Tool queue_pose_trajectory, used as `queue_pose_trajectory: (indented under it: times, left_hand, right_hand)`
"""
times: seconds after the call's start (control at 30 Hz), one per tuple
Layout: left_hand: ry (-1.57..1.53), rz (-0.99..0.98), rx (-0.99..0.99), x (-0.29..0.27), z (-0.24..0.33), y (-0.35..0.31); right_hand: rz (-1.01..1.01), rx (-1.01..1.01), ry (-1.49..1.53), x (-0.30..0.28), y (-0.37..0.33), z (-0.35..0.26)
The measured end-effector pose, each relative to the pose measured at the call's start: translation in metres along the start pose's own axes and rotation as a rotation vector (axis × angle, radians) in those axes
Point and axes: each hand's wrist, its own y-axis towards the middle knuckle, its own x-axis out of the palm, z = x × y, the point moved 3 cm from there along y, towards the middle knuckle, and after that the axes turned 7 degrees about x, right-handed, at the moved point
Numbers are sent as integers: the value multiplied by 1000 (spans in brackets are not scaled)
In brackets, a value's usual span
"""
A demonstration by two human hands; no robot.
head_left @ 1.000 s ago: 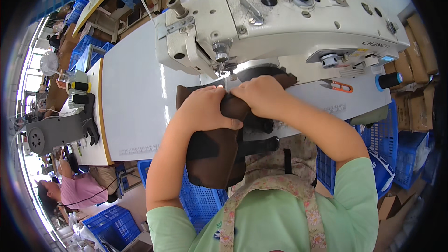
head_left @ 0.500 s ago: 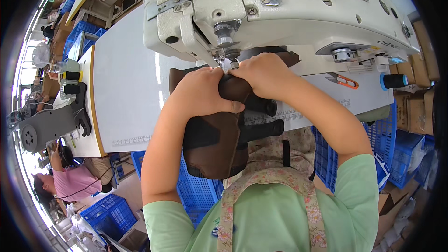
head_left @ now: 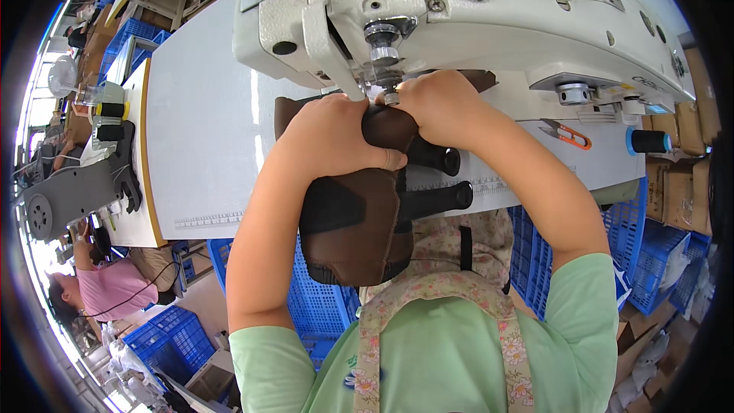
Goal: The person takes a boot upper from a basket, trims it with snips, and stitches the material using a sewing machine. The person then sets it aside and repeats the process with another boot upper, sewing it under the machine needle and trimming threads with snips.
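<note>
Brown shoe upper (head_left: 359, 222) sits gripped by both the left hand (head_left: 332, 138) and right hand (head_left: 436, 103) (fingers curled tight) under the sewing machine (head_left: 459, 15); needle seems hidden, so feed slowly.

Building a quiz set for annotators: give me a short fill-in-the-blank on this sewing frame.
1. Both hands, left hand and right hand, press a ____ coloured fabric piece under the needle.
2. The sewing machine head is ____ in colour.
3. The thread snips on the table have ____ handles.
4. The crates below the table are ____.

Missing words: brown; white; orange; blue
</note>
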Motion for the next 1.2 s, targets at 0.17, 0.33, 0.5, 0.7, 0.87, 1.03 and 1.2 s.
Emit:
queue_pose_trajectory:
  times: [0.17, 0.33, 0.5, 0.7, 0.87, 1.03, 1.2]
  left_hand:
    - [-2, -2, 11, -2, 2, 0]
    - [8, -31, -16, -2, 0, 1]
    - [-1, -24, -12, 0, -1, 1]
    - [10, -24, -19, 0, -1, 2]
    - [28, -36, -10, -2, 1, 2]
    - [21, -36, -12, 0, 1, 2]
    - [21, -30, -14, 1, 1, 2]
  right_hand:
    - [-21, 29, 4, 1, -1, 0]
    - [-17, 29, 13, 0, -1, -1]
    - [-25, 41, 20, -1, -2, -2]
    - [-1, 38, 20, -1, -3, -2]
    - [15, 30, 23, 0, -3, -1]
    - [2, 34, 48, 0, -3, 0]
    - [-6, 36, 42, -3, -3, 0]
